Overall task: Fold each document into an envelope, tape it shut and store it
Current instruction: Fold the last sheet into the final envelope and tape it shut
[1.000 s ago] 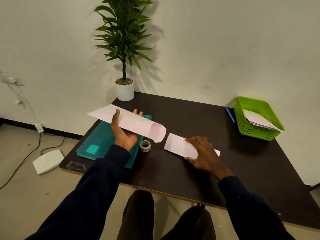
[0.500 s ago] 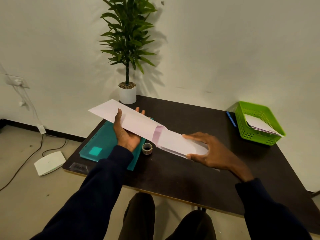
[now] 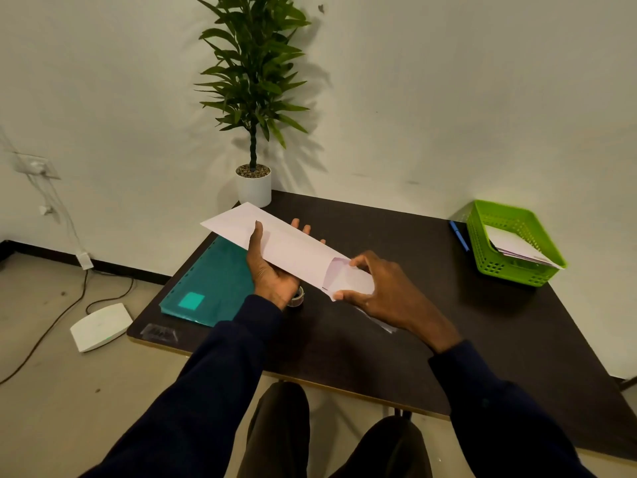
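Since half a second ago my right grip [image 3: 382, 291] has pushed the folded document [image 3: 351, 281] further into the mouth of the envelope [image 3: 286, 243]. Most of the sheet that showed between my hands is now inside, and only a short end sticks out.

My left grip [image 3: 272, 270] holds the envelope in the air above the counter [image 3: 379, 357], with the thumb on top and the fingers underneath, and the open end points to my right. My right grip pinches the outer end of the document, thumb at the near edge and fingers curled over the far edge. Both grips are closed on paper and neither is free.

I judge this to be the loading step, close to done. Next I need a last straight push so the sheet seats without buckling at the mouth, then the flap has to fold over. After that one grip must let go to fetch the tape roll [image 3: 297, 300], which sits on the counter just under my left wrist beside the teal folder [image 3: 213, 284].

Storage comes last. The green basket [image 3: 503, 270] stands well apart at the counter's far right and already has paper in it. A pale sliver of paper [image 3: 381, 325] lies under my right wrist, and I cannot tell what it is.
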